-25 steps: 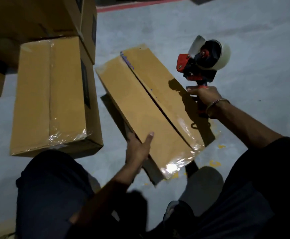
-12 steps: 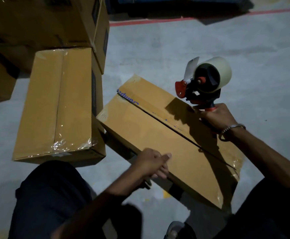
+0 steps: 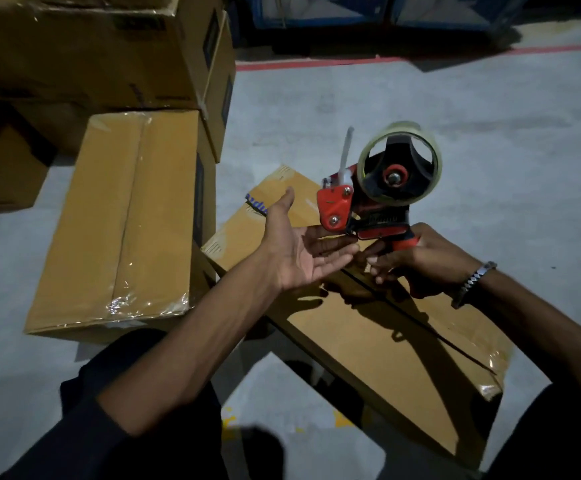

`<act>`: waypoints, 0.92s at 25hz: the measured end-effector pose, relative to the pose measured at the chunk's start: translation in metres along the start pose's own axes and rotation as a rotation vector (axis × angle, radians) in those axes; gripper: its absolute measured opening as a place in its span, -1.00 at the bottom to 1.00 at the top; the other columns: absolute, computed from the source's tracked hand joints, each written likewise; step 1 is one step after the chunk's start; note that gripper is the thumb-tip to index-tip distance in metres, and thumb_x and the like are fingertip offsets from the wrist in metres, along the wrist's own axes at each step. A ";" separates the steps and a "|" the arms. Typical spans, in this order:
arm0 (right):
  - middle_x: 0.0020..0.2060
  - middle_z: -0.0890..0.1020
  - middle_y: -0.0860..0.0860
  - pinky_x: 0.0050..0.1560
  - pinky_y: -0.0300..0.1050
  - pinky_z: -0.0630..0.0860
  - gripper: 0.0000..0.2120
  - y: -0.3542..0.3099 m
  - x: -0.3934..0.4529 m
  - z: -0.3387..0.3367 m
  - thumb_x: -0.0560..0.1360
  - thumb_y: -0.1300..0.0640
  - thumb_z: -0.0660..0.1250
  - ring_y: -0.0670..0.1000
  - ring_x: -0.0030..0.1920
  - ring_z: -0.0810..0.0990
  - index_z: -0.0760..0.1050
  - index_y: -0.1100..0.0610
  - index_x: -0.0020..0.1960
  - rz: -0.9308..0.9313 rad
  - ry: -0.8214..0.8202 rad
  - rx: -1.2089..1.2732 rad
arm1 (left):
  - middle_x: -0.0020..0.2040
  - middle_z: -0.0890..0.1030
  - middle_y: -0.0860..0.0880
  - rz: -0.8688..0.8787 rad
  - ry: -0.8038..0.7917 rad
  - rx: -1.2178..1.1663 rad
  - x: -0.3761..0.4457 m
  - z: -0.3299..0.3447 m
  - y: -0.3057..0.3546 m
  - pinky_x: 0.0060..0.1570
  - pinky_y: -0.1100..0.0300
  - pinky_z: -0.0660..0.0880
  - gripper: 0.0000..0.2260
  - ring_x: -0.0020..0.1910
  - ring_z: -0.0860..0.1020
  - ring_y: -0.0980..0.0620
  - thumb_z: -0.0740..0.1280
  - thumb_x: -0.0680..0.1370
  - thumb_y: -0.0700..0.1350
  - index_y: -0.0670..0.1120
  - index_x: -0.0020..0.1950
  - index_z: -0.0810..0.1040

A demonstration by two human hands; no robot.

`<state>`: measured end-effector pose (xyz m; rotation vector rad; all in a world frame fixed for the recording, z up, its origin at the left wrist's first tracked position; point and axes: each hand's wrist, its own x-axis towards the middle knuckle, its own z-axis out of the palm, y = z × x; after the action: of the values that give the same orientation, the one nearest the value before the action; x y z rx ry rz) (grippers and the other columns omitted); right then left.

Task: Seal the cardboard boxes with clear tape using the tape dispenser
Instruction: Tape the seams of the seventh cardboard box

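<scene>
Red tape dispenser (image 3: 368, 202) upright over the cardboard box (image 3: 368, 327), right hand (image 3: 417, 261) wrapped round its handle; left hand (image 3: 299, 247), fingers spread, palm up, sits just left of it, nearest the loose tape end.

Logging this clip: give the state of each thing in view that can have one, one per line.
tape dispenser: held upright, tape end sticking up loose
right hand: grips the dispenser handle
left hand: open, palm up, beside the dispenser
front box: flaps closed, centre seam untaped
left box: taped shut along the seam
back box: top flaps ajar
</scene>
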<state>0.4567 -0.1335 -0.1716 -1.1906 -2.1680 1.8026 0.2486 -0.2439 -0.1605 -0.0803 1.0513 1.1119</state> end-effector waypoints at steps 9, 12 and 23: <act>-0.25 0.74 0.09 -0.43 -0.26 0.52 -0.88 0.005 -0.010 -0.011 0.53 0.33 0.43 -0.04 -0.36 0.69 0.70 0.17 -0.02 0.031 -0.019 0.005 | 0.08 0.72 -0.28 -0.008 -0.060 0.088 0.002 -0.012 0.011 -0.03 0.10 0.68 -0.78 -0.10 0.76 -0.17 0.25 0.69 -0.25 -0.33 0.23 0.59; -0.33 0.70 0.07 -0.59 -0.37 0.34 -0.90 -0.001 -0.015 -0.017 0.55 0.35 0.40 -0.15 -0.53 0.56 0.68 0.24 0.00 0.054 0.010 0.036 | -0.02 0.75 -0.23 0.081 0.001 0.274 0.007 -0.013 0.015 -0.15 0.21 0.70 -0.81 -0.13 0.77 -0.04 0.24 0.69 -0.34 -0.30 0.20 0.63; -0.41 0.64 0.01 -0.33 -0.05 0.48 -0.78 0.025 0.065 0.070 0.38 -0.02 0.56 0.07 -0.34 0.62 0.64 0.12 -0.26 0.041 0.251 -0.293 | -0.37 0.53 -0.20 0.350 0.501 0.907 0.044 -0.084 0.070 -0.43 0.13 0.48 -0.90 -0.41 0.53 -0.08 0.34 0.46 -0.32 -0.18 -0.24 0.52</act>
<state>0.3883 -0.1511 -0.2405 -1.4392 -2.3231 1.2914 0.1421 -0.2237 -0.2081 0.5949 1.9944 0.8367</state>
